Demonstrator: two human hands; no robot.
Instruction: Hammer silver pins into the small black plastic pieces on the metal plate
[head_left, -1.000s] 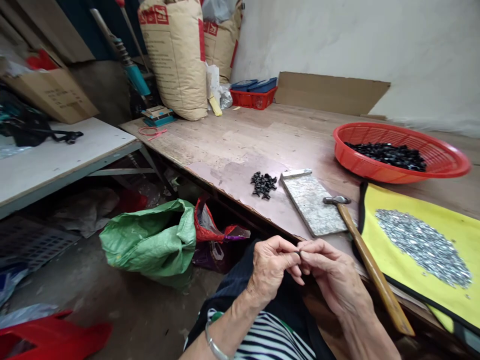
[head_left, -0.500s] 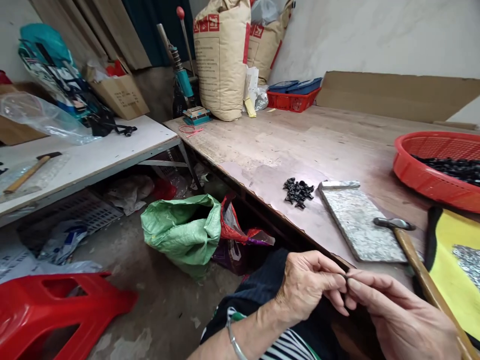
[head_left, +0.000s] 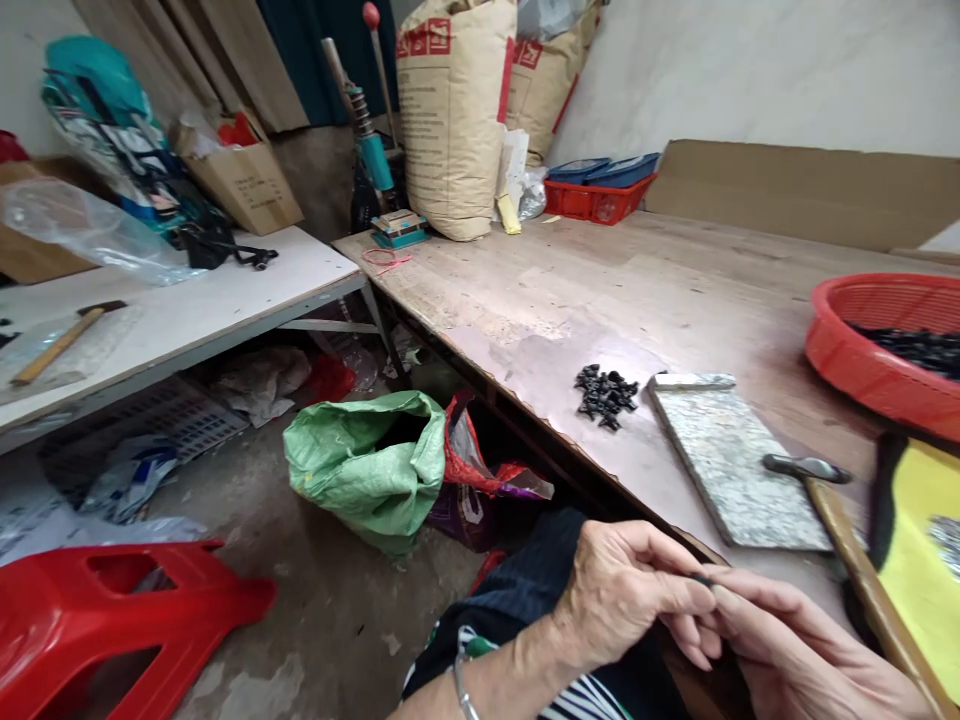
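Note:
Over my lap, just off the table's front edge, my left hand point(head_left: 626, 590) and my right hand point(head_left: 802, 640) meet fingertip to fingertip. Both are closed in a pinch on one small black piece point(head_left: 701, 579), mostly hidden by the fingers. On the table beyond lies a small pile of black plastic pieces point(head_left: 606, 395). To its right rests a speckled stone slab point(head_left: 739, 465) with a short stone strip at its far end. A hammer point(head_left: 806, 467) lies with its head on the slab and its wooden handle running toward me past my right hand.
A red basket point(head_left: 862, 345) of black pieces stands at right, above a yellow sheet point(head_left: 919, 570) with small metal parts. An open green sack point(head_left: 367, 460) and a red plastic stool point(head_left: 135, 620) are on the floor. A hand press point(head_left: 379, 175) stands at the table's back corner.
The view has shifted slightly, so the table's things sit lower and farther right. Both hands stay pinched together on the small black piece, a little lower and farther right in view.

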